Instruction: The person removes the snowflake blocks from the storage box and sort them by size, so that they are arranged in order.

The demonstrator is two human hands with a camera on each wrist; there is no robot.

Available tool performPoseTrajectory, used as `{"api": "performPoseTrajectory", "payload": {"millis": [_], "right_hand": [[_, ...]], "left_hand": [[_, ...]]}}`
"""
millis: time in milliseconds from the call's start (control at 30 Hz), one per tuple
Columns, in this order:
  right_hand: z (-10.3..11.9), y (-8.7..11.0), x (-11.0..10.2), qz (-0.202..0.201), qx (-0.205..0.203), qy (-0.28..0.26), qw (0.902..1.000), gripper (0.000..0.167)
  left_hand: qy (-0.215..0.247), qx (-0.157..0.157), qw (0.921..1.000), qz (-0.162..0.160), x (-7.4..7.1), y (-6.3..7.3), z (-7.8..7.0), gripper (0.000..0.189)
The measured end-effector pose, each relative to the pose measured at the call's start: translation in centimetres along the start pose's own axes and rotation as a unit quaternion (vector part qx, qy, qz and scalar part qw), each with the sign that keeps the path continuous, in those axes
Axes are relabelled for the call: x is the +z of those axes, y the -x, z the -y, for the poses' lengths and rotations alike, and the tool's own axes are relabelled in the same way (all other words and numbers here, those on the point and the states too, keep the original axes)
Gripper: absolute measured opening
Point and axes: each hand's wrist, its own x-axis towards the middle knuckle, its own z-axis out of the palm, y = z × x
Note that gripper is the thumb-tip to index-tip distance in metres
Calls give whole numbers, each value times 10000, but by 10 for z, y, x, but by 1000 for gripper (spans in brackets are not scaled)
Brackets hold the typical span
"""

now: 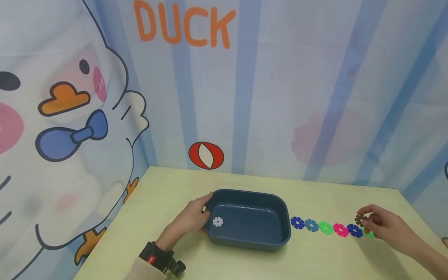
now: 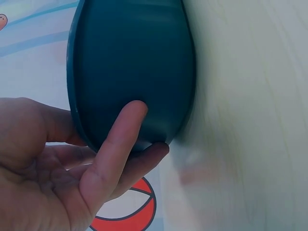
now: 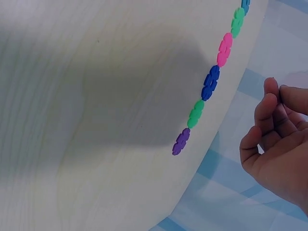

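Observation:
My left hand grips the left end of a dark blue rectangular basin. In the left wrist view its fingers wrap round the basin's rounded rim. A white snowflake disc lies inside, close to that hand. My right hand pinches a brown snowflake disc between thumb and fingertips, raised over the right part of the table. Below it runs a row of several snowflake discs, among them a pink disc and a dark blue disc. The purple disc at the row's end shows in the right wrist view.
The pale wooden table backs onto a striped curtain printed with a duck and a red ball. The row starts just right of the basin, with a blue disc. A black wrist camera sits on my left wrist.

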Motion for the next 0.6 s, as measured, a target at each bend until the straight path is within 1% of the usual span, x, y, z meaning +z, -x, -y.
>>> {"api": "performPoseTrajectory", "payload": {"millis": [200,333,500,600], "right_hand": [[0,1,1,-106,-71,187,9997,26],[0,1,-1,-90,-85,136,9998,26],[-2,0,-4,165,-235,-94,9995,27],[-3,-1,-5,158,-356,-33,9992,26]], "left_hand": [[-121,0,9999,-16,1,-5,-5,68],[-112,80,9999,7,2,-5,-7,68],[-3,106,9997,234,5,0,-5,69],[85,144,9993,346,6,2,-5,69]]}}
